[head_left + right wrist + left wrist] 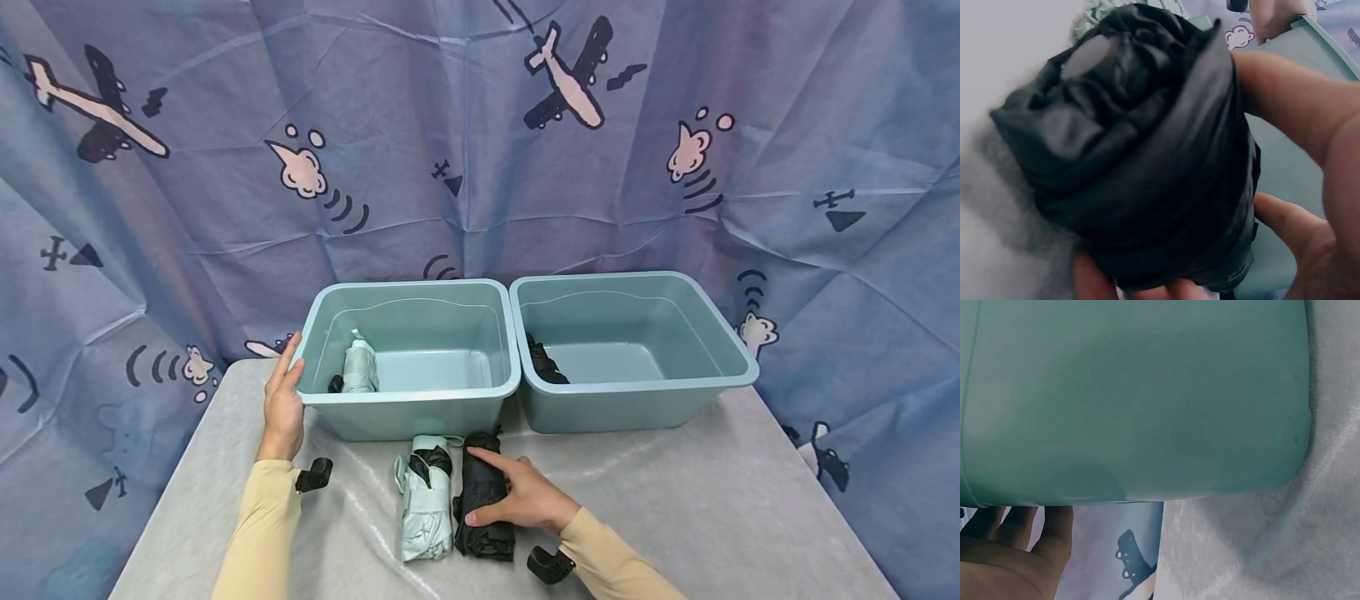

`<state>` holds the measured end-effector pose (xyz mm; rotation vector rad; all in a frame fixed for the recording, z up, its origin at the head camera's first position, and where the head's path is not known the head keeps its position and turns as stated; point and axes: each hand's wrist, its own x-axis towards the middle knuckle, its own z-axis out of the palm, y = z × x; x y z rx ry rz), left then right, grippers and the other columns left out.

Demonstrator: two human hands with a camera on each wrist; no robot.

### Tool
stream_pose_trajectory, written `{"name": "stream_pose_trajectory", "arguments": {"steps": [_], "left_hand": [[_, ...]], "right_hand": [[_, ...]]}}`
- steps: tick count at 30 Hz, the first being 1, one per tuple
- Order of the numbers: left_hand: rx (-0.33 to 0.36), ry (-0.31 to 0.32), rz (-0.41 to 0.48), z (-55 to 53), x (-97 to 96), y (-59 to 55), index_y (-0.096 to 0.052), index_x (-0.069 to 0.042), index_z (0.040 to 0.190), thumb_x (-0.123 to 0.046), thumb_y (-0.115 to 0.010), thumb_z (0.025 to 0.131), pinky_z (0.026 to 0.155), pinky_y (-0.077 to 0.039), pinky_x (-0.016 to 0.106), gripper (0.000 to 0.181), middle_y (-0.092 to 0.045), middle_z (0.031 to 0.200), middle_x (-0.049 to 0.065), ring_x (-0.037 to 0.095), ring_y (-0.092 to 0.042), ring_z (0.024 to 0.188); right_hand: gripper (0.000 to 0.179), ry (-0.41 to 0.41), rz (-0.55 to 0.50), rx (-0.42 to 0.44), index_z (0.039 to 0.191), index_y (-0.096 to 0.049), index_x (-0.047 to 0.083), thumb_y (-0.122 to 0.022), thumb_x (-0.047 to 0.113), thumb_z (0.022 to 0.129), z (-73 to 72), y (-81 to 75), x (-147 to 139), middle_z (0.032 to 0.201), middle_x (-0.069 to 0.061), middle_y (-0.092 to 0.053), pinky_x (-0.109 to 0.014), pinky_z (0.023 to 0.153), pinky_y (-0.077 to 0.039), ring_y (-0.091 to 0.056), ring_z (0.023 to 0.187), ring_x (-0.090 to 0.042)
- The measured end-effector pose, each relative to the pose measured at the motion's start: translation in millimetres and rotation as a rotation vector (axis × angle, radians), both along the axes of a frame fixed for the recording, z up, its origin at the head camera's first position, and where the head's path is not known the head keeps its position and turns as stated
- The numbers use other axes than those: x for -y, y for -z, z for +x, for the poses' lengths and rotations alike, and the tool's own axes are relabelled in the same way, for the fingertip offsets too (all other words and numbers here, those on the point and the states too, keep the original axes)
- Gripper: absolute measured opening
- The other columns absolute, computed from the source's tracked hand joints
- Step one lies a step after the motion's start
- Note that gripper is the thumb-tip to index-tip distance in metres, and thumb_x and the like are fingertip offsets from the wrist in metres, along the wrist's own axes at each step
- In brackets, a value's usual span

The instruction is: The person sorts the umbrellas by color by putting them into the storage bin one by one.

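Observation:
On the table in the head view, a rolled-up black folding umbrella [483, 492] lies in front of the bins. My right hand [525, 496] grips it, thumb and index finger spread along its top. In the right wrist view the black umbrella [1141, 150] fills the middle, with fingertips showing beyond its lower side. Just left of it lies a pale green folded umbrella [427, 504] with a black patch near its upper end. My left hand [282, 412] rests against the outer left side of the left green bin [420, 417], fingers extended near the rim.
Inside the left bin stands a pale green umbrella [360, 367] beside a small black piece [335, 384]. A dark folded umbrella [545, 362] leans in the right green bin [607, 408]. Behind the grey-covered table [675, 500] hangs a blue patterned curtain [480, 150].

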<state>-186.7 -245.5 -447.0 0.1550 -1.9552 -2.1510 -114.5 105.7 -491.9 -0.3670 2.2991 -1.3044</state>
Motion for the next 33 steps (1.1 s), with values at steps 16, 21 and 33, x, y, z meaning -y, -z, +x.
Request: {"name": "stream_pose_trajectory", "arguments": {"steps": [16,21,33], "left_hand": [[0.007,-0.003,-0.012,0.8,-0.1,-0.2,-0.026,-0.017,0.163,-0.017,-0.029,0.111,0.123,-0.018,0.04,0.051,-0.022,0.167,0.003,0.022,-0.023,0.151],[-0.003,-0.002,-0.003,0.9,0.0,0.4,-0.027,-0.016,0.162,-0.017,-0.03,0.111,0.123,-0.019,0.04,0.051,-0.023,0.167,0.005,0.022,-0.024,0.151],[0.0,-0.005,-0.021,0.8,0.9,0.6,-0.026,-0.016,0.163,-0.018,-0.03,0.111,0.123,-0.018,0.042,0.051,-0.021,0.168,0.006,0.024,-0.023,0.151]], "right_hand": [[0.096,-0.061,-0.31,0.173,0.154,-0.046,0.019,-0.091,0.001,0.071,-9.2,9.8,-15,0.14,-0.022,-0.044,-0.033,0.077,-0.051,-0.049,0.099,-0.03],[0.097,-0.082,-0.385,0.243,0.156,-0.043,0.025,-0.091,0.003,0.073,-3.3,1.7,-25,0.095,-0.01,-0.045,-0.024,0.056,-0.043,-0.038,0.068,-0.016],[0.092,-0.188,-0.637,0.302,0.161,-0.031,0.022,-0.078,-0.001,0.086,16.1,-35.9,-46,0.147,-0.025,-0.042,-0.048,0.094,-0.055,-0.057,0.12,-0.04]]}}
